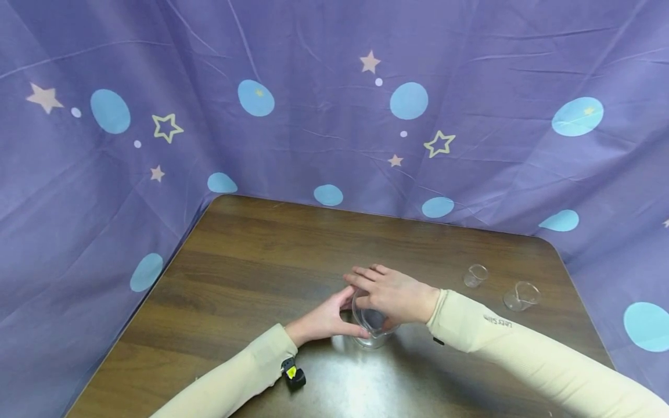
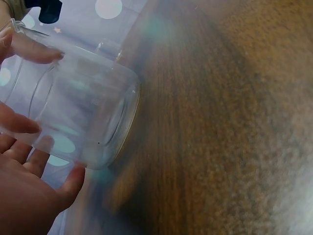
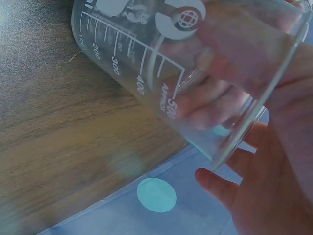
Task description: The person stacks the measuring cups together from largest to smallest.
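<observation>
A large clear glass beaker [image 3: 129, 56], with a white printed scale up to 500, stands on the table. My left hand [image 1: 326, 318] grips its side, thumb on the near side and fingers round the back. Inside it a smaller clear beaker [image 2: 78, 107] shows by its round rim and inner wall. My right hand [image 1: 394, 293] reaches over the mouth from the right. Its thumb and a finger dip inside and seem to pinch the small beaker's rim, while the other fingers spread out over the far edge. Glass and overlapping fingers partly blur this contact.
Two smaller glass beakers stand at the right of the brown wooden table [image 1: 261, 249]: a tiny one [image 1: 475, 277] and a somewhat larger one [image 1: 522, 299]. A purple curtain [image 1: 324, 128] with stars and blue dots hangs round the table's back and sides.
</observation>
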A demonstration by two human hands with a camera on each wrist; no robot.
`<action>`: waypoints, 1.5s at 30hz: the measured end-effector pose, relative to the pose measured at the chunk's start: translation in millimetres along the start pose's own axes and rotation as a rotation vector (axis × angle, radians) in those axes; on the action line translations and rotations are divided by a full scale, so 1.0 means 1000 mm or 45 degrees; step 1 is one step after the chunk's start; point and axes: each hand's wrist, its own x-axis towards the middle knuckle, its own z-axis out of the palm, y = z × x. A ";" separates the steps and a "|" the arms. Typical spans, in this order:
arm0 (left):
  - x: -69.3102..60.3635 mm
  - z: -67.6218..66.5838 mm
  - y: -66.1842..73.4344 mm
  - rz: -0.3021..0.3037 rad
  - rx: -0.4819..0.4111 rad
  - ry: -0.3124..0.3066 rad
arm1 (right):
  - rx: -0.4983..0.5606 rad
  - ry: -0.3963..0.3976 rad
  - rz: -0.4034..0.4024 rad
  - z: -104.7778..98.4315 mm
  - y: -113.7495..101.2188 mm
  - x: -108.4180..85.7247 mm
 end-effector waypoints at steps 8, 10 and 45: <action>0.001 0.000 -0.001 0.001 0.001 -0.012 | 0.019 -0.030 0.020 -0.002 0.000 -0.001; 0.001 0.000 -0.001 0.005 0.002 -0.009 | 0.042 -0.036 0.033 -0.003 0.001 -0.002; 0.004 0.002 -0.004 0.160 0.025 0.031 | 0.247 0.348 0.254 -0.032 0.019 -0.083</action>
